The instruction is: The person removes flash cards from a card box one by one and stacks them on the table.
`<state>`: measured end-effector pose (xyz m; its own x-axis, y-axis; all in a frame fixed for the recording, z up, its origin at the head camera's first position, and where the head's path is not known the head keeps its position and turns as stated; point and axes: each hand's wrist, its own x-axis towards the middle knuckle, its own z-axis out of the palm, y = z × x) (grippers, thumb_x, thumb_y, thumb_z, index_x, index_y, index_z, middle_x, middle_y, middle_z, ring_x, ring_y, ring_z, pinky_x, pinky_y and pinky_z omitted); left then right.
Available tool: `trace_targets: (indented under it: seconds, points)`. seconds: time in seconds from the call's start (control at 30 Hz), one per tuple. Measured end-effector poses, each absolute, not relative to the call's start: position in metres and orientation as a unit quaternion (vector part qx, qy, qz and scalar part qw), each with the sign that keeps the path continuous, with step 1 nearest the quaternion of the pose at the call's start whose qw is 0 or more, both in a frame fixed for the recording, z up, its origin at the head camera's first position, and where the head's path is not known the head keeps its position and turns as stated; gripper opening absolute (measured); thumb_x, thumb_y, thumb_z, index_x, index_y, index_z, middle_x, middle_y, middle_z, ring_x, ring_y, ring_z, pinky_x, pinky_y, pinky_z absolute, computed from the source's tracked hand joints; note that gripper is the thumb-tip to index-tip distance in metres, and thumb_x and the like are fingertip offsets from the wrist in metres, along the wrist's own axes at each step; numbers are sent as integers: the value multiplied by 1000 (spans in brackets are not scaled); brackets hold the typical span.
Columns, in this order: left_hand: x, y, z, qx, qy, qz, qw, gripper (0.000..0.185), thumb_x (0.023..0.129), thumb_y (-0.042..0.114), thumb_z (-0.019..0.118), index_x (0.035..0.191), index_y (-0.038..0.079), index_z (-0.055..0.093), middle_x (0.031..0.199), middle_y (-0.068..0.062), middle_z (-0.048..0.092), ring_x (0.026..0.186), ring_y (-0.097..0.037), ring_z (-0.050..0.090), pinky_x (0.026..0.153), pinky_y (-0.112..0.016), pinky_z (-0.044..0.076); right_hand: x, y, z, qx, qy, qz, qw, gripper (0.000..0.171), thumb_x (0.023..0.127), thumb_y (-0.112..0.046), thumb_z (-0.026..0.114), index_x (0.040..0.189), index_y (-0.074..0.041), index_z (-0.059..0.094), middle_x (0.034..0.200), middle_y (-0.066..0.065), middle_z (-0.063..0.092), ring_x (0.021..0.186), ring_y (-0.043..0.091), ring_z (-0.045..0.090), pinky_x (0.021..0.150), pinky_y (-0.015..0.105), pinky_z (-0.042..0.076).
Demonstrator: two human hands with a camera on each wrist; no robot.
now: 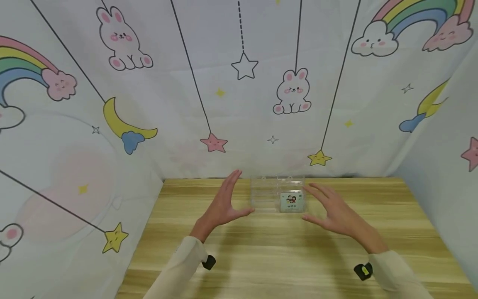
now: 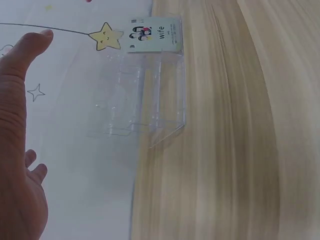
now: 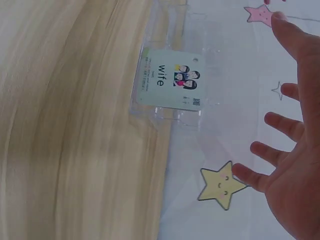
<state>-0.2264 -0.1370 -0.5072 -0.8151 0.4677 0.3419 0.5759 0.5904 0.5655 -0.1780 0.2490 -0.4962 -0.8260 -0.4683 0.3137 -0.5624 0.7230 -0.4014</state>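
Note:
A clear plastic box (image 1: 277, 194) stands on the wooden table (image 1: 284, 253) near the back wall. A card printed "wife" (image 1: 292, 201) sits at its right front; the same card (image 3: 170, 80) fills the right wrist view and the card (image 2: 154, 34) appears in the left wrist view. My left hand (image 1: 224, 205) is open just left of the box, fingers straight, not touching it. My right hand (image 1: 332, 209) is open just right of the box, fingers spread, also apart from it. The clear box (image 2: 145, 95) looks empty apart from the card.
A cartoon-print cloth (image 1: 239, 83) with rabbits, stars and rainbows walls in the back and both sides of the table. Light sleeves cover both forearms, each with a small black wrist device (image 1: 363, 271).

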Motion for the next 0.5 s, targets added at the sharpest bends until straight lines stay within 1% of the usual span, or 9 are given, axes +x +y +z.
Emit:
trace_targets:
  seconds: [0.07, 0.17, 0.27, 0.4, 0.5]
  points:
    - [-229, -131, -518, -272, -881, -383, 59, 117, 81, 55, 85, 167, 37, 8, 171, 5, 16, 155, -21, 22, 119, -60, 35, -181, 249, -502, 266, -919, 274, 97, 80, 91, -44, 81, 157, -16, 46, 155, 18, 45, 140, 43, 42, 106, 72, 38]
    - [-234, -123, -534, -243, -872, -423, 34, 115, 82, 55, 84, 166, 41, 7, 170, 8, 17, 155, -21, 23, 119, -62, 33, -187, 248, -511, 250, -910, 312, 105, 71, 93, -35, 80, 154, -15, 51, 152, 18, 48, 138, 43, 43, 104, 72, 40]
    - [-238, -115, -550, -220, -863, -454, 15, 115, 82, 53, 86, 166, 39, 9, 170, 6, 17, 155, -23, 22, 119, -64, 31, -192, 246, -521, 243, -899, 348, 108, 63, 95, -28, 79, 151, -14, 54, 149, 17, 50, 134, 41, 46, 96, 67, 49]
    - [-243, -106, -572, -203, -861, -466, 4, 119, 81, 49, 88, 167, 31, 9, 171, -1, 18, 154, -27, 23, 120, -62, 31, -199, 243, -533, 236, -888, 380, 103, 55, 97, -23, 75, 148, -9, 57, 145, 16, 53, 124, 37, 51, 79, 55, 57]
    - [-246, -98, -586, -199, -860, -471, 6, 122, 79, 44, 90, 168, 23, 10, 170, -7, 20, 153, -31, 27, 120, -60, 33, -204, 242, -543, 223, -885, 396, 99, 51, 99, -22, 74, 145, -7, 59, 138, 16, 56, 113, 36, 55, 73, 48, 57]
